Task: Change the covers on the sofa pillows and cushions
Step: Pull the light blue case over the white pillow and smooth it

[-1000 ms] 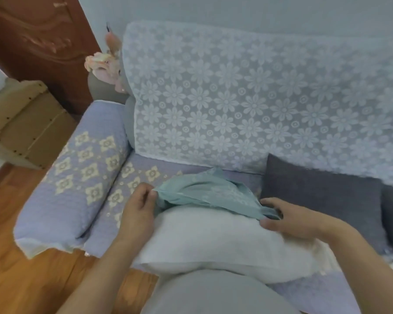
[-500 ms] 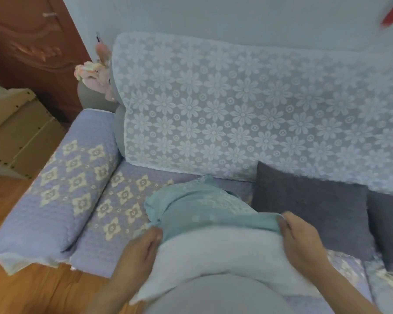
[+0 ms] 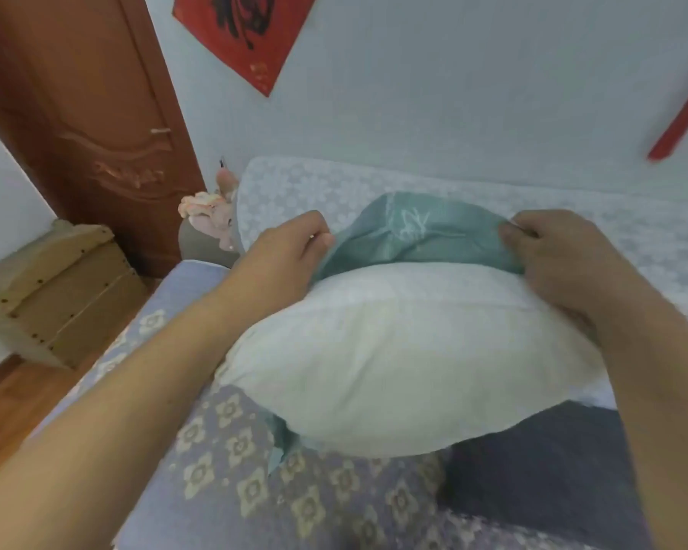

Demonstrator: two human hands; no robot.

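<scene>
Both hands have lifted the pillow point(image 3: 406, 359) off the sofa seat point(image 3: 294, 490) since a second ago; left hand point(image 3: 283, 258) and right hand point(image 3: 564, 260) each pinch a side of the teal cover point(image 3: 422, 236) bunched over the pillow's far end; pull both sides evenly, shaking the filling down into the corners.

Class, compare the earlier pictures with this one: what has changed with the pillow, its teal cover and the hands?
The white pillow was lifted off the sofa seat. The left hand and right hand moved up with it. Unchanged: both keep their grip on the teal cover, which sits only over the far end.
</scene>
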